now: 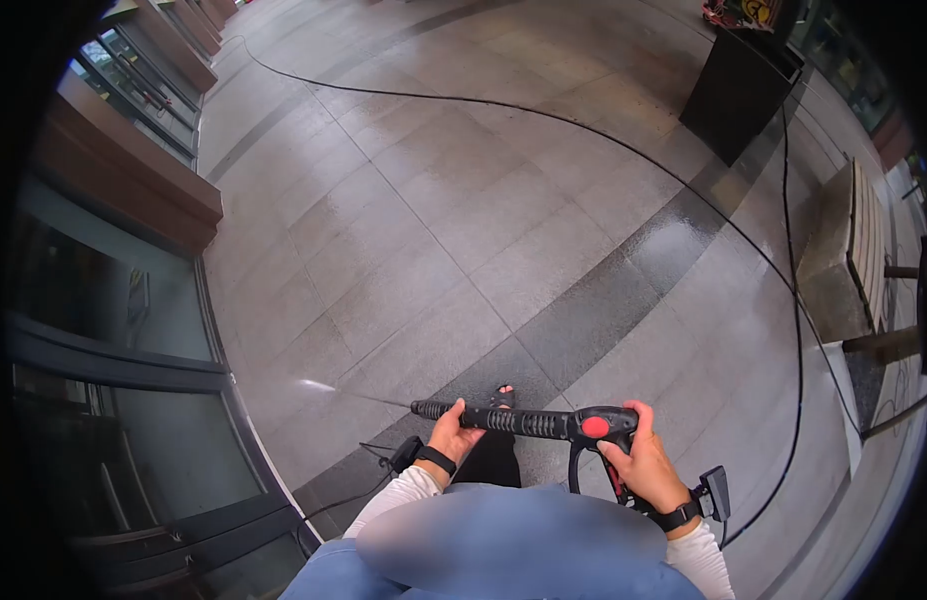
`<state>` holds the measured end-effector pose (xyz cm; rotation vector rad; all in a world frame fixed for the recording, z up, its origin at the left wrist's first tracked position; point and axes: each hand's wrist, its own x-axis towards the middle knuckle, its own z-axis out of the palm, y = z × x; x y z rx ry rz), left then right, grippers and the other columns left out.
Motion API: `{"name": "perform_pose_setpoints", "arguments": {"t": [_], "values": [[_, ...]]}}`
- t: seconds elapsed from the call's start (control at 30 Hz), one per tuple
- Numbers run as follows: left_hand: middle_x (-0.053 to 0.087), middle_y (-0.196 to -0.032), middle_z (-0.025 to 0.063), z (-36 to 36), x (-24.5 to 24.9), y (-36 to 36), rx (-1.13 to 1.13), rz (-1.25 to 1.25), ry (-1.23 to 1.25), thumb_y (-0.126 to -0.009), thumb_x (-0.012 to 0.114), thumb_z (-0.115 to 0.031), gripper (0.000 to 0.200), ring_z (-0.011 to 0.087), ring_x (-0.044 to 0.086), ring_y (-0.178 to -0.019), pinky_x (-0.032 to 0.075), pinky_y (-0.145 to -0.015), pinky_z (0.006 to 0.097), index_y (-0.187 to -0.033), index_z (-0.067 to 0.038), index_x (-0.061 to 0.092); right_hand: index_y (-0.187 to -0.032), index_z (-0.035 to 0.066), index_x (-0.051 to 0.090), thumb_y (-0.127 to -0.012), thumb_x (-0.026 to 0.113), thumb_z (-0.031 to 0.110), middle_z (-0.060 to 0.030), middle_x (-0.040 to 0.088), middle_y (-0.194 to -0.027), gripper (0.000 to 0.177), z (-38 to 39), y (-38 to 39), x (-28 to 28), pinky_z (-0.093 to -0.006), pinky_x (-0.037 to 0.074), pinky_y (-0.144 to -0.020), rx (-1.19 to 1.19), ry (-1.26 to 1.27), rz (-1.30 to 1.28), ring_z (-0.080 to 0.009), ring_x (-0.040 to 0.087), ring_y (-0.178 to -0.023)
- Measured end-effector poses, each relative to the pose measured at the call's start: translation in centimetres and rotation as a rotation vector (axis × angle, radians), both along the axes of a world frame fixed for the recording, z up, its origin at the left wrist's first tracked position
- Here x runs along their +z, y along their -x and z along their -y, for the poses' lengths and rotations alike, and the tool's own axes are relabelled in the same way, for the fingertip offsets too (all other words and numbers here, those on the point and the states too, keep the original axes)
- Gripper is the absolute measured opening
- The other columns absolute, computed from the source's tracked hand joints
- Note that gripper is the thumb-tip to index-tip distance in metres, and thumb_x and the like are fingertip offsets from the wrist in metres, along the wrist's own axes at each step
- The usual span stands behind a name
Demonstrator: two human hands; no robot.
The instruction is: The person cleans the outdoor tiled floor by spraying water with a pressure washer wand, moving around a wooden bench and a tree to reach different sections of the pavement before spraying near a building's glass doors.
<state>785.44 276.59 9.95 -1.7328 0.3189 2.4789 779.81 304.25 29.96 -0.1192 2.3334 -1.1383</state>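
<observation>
A black pressure washer gun (528, 423) with a red round patch lies crosswise in front of my body, its nozzle pointing left. My left hand (449, 437) is closed around the ribbed front part, close to the nozzle. At the rear, my right hand (645, 460) grips the handle; the trigger is partly hidden by the hand. A thin white jet of water (321, 387) leaves the nozzle toward the paving on the left. Both wrists wear dark straps with small black devices. Below the gun, a foot in a dark sandal (503, 396) stands on the paving.
Wet grey paving (413, 220) with a darker band spreads ahead. A long black hose (623, 142) curves across it and down my right side. Glass doors (173, 440) line the left. A black box (733, 95) stands at the far right, near a bench-like block (833, 255).
</observation>
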Motion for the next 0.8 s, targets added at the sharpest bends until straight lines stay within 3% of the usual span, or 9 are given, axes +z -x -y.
{"name": "perform_pose_setpoints", "arguments": {"t": [0.13, 0.27, 0.33, 0.37, 0.4, 0.47, 0.6, 0.67, 0.8], "values": [[0.056, -0.086, 0.0114, -7.0, -0.5, 12.6, -0.370, -0.345, 0.021, -0.082, 0.058, -0.021, 0.025, 0.0261, 0.058, -0.077, 0.049, -0.073, 0.0456, -0.091, 0.000, 0.048, -0.120, 0.001, 0.022, -0.075, 0.056, 0.001, -0.0168, 0.056, -0.087, 0.056, -2.4, -2.4, 3.1, -0.0320, 0.045, -0.065, -0.435, -0.027, -0.231, -0.0228, 0.057, -0.072], [0.055, -0.081, 0.0060, -17.2, 6.2, 22.8, -0.641, -0.599, -0.060, -0.078, 0.063, -0.024, 0.028, 0.0191, 0.058, -0.071, 0.050, -0.066, 0.0410, -0.090, -0.003, 0.049, -0.127, 0.007, 0.014, -0.080, 0.047, -0.001, -0.0132, 0.048, -0.090, 0.058, -3.4, -6.7, 2.5, -0.0207, 0.037, -0.038, -0.750, -0.227, -0.652, -0.0090, 0.043, -0.046], [0.055, -0.084, 0.0063, -19.4, 8.2, 24.5, -0.678, -0.696, -0.129, -0.078, 0.063, -0.025, 0.031, 0.0179, 0.057, -0.071, 0.051, -0.065, 0.0409, -0.092, -0.003, 0.047, -0.121, -0.004, 0.016, -0.075, 0.065, 0.010, -0.0213, 0.046, -0.095, 0.069, 0.2, -5.4, 8.3, -0.0307, 0.048, -0.067, -0.964, -0.413, -0.384, -0.0259, 0.052, -0.078], [0.055, -0.083, 0.0065, -18.7, 8.3, 24.6, -0.666, -0.687, -0.119, -0.078, 0.063, -0.025, 0.031, 0.0184, 0.057, -0.071, 0.051, -0.065, 0.0408, -0.092, -0.003, 0.047, -0.120, -0.005, 0.021, -0.074, 0.065, 0.011, -0.0194, 0.050, -0.090, 0.066, 0.2, -5.4, 8.2, -0.0331, 0.048, -0.069, -0.979, -0.330, -0.458, -0.0274, 0.054, -0.074], [0.055, -0.083, 0.0067, -17.6, 8.4, 24.7, -0.646, -0.677, -0.106, -0.078, 0.062, -0.026, 0.030, 0.0188, 0.058, -0.071, 0.051, -0.065, 0.0407, -0.092, -0.003, 0.047, -0.120, -0.005, 0.021, -0.074, 0.065, 0.011, -0.0194, 0.050, -0.090, 0.066, 1.2, -5.0, 7.9, -0.0331, 0.048, -0.069, -0.971, -0.328, -0.458, -0.0274, 0.054, -0.074], [0.055, -0.084, 0.0071, -11.8, 7.4, 23.5, -0.580, -0.623, -0.086, -0.078, 0.063, -0.028, 0.029, 0.0206, 0.058, -0.076, 0.050, -0.069, 0.0410, -0.088, -0.004, 0.050, -0.128, 0.007, 0.013, -0.081, 0.047, -0.001, -0.0129, 0.048, -0.089, 0.058, 3.2, -3.5, 6.7, -0.0200, 0.036, -0.036, -0.809, -0.096, -0.501, -0.0090, 0.043, -0.043], [0.055, -0.086, 0.0099, 2.9, 1.4, 14.0, -0.250, -0.396, 0.054, -0.082, 0.058, -0.023, 0.024, 0.0237, 0.057, -0.077, 0.050, -0.073, 0.0427, -0.089, -0.001, 0.050, -0.125, 0.006, 0.020, -0.079, 0.052, 0.000, -0.0140, 0.051, -0.092, 0.056, 8.8, -1.6, 4.3, -0.0249, 0.044, -0.054, -0.406, -0.015, -0.207, -0.0167, 0.053, -0.063], [0.054, -0.088, 0.0114, 9.0, -0.6, 6.5, -0.131, -0.315, 0.061, -0.085, 0.053, -0.023, 0.024, 0.0254, 0.056, -0.083, 0.047, -0.079, 0.0452, -0.092, 0.000, 0.048, -0.123, 0.004, 0.023, -0.076, 0.056, 0.001, -0.0164, 0.052, -0.095, 0.058, 10.1, -3.0, 0.8, -0.0303, 0.043, -0.073, -0.138, 0.016, -0.336, -0.0230, 0.054, -0.081], [0.051, -0.090, 0.0109, 12.1, 3.7, -3.1, 0.007, -0.195, 0.040, -0.088, 0.047, -0.021, 0.022, 0.0254, 0.053, -0.090, 0.045, -0.083, 0.0467, -0.092, 0.000, 0.047, -0.121, 0.003, 0.024, -0.072, 0.061, 0.003, -0.0206, 0.054, -0.091, 0.061, 12.1, -7.9, 2.1, -0.0351, 0.043, -0.076, -0.034, 0.086, -0.243, -0.0300, 0.057, -0.083]]}}
